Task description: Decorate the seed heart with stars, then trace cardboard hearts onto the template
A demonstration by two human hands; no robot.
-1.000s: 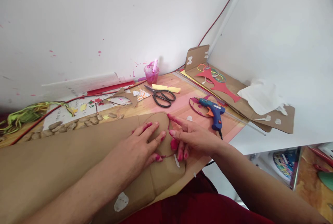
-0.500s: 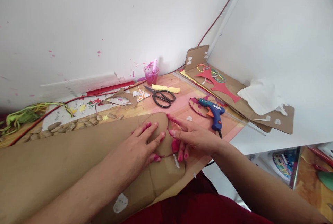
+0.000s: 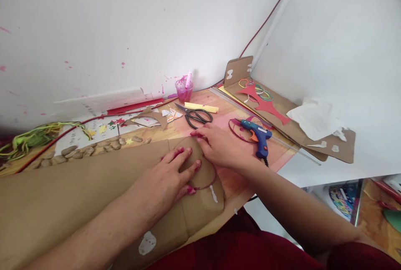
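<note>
A round cardboard disc (image 3: 203, 174) with a reddish edge lies on a long brown cardboard sheet (image 3: 103, 165). My left hand (image 3: 172, 174) rests on the disc's left part, fingers spread and pressing down, fingertips stained pink. At the far rim of the disc, my right hand (image 3: 216, 142) has its thumb and fingers drawn together on the edge; its lower fingers are hidden. Just beyond it are black-handled scissors (image 3: 199, 117). A blue glue gun (image 3: 255, 132) lies right of my right hand, over another pink-edged disc (image 3: 233, 127).
Behind the sheet are small stones (image 3: 89, 151), paper stars (image 3: 115, 122) and green yarn (image 3: 37, 138). A plastic cup (image 3: 184, 91) with a pink marker stands by the wall. Folded cardboard (image 3: 282, 103) at right bears red paper (image 3: 269, 108) and white tissue (image 3: 316, 117). The table edge runs close by.
My right hand has moved from the disc's right side up and left to its far rim, its fingers now drawn closer together. My left hand stays on the disc.
</note>
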